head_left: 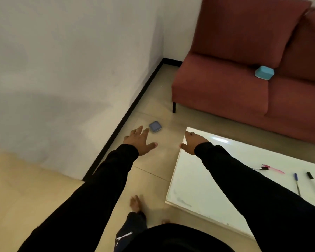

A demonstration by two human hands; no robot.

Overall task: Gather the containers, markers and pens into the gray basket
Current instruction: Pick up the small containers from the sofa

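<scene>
A small grey-blue square container lies on the floor near the wall's black skirting. My left hand reaches toward it with fingers spread, its fingertips just short of the container, holding nothing. My right hand hangs over the far left corner of the white table, fingers relaxed and empty. A light blue container sits on the red sofa's seat. On the table at the right lie a pink marker, a blue pen and a black marker. The gray basket is out of view.
The red sofa stands at the back right, one black leg near the floor container. A white wall with black skirting runs along the left. My bare foot stands on the beige tiled floor beside the table.
</scene>
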